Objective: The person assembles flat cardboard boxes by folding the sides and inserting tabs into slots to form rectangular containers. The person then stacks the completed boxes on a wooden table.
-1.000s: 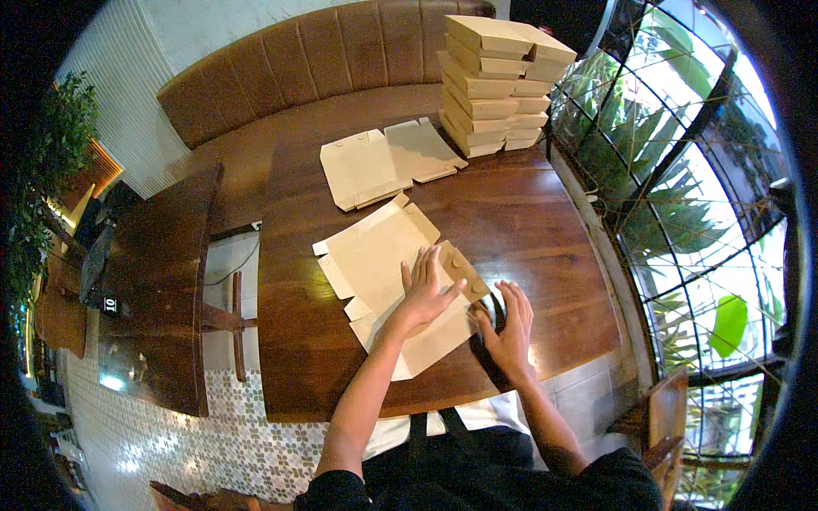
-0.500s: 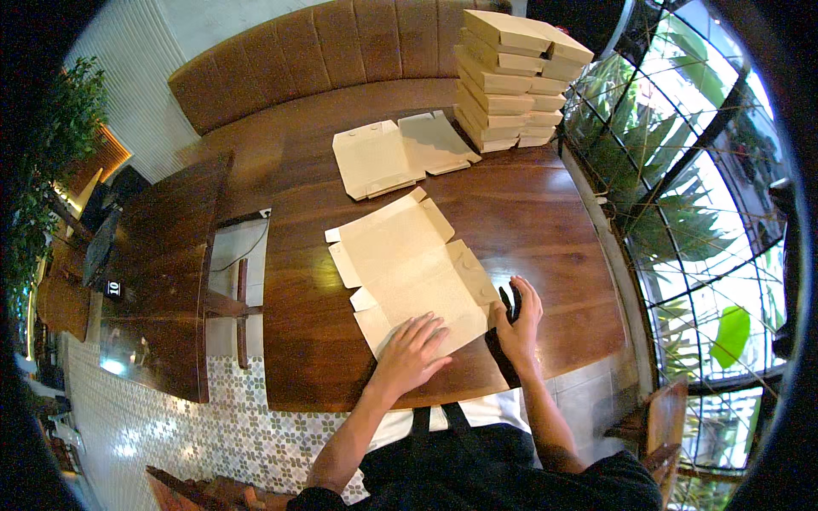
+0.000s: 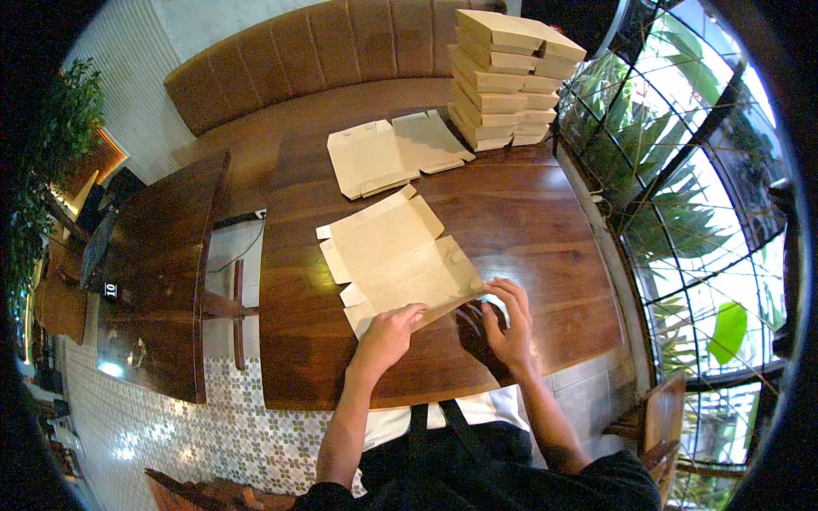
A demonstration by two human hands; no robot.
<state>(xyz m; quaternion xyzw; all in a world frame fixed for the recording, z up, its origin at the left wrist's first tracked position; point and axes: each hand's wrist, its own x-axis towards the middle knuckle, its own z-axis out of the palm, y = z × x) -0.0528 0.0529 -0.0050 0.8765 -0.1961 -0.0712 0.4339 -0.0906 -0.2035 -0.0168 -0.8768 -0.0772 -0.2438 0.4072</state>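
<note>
A flat, unfolded tan cardboard box blank (image 3: 394, 255) lies on the dark wooden table (image 3: 528, 221) in front of me. My left hand (image 3: 388, 334) grips its near edge, fingers curled over the front flap. My right hand (image 3: 509, 324) pinches the near right corner flap, which is lifted slightly off the table. Both forearms come in from the lower edge.
Two stacks of flat box blanks (image 3: 396, 153) lie farther back on the table. A tall stack of folded tan boxes (image 3: 507, 77) stands at the far right. A brown padded bench (image 3: 315, 60) curves behind. A second dark table (image 3: 162, 281) stands left; windows with plants are at right.
My left hand has slid from the middle of the blank back to its near edge. My right hand has moved onto the near right flap and lifts it.
</note>
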